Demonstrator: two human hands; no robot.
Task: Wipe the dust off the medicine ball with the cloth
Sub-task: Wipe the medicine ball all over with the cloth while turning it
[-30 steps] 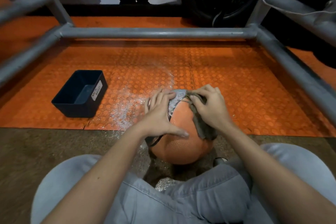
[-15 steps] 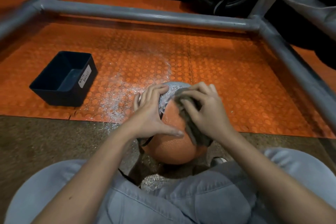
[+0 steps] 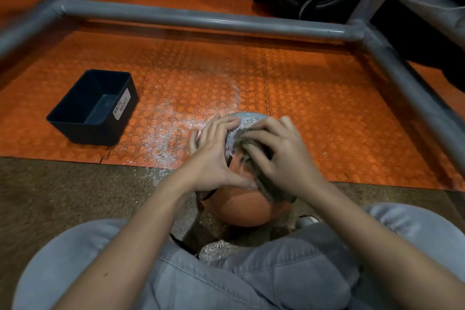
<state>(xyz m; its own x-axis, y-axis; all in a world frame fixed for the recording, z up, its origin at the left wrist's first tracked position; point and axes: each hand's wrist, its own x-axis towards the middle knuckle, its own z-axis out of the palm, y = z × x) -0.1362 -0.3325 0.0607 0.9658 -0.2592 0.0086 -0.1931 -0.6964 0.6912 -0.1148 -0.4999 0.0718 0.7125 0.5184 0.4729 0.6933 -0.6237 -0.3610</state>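
Orange floor mat lies ahead. Medicine ball sits between knees. Left hand, fingers flat, steadies it; right hand clutches cloth on top. Near side looks clean; 12 o'clock cap is dusty, unwiped.

1. The left hand, right hand and cloth hide the ball's top.
2. The cloth is blurred, mostly under the right hand.
3. The metal frame runs off the edges at 9, 11, 1 and 3 o'clock.
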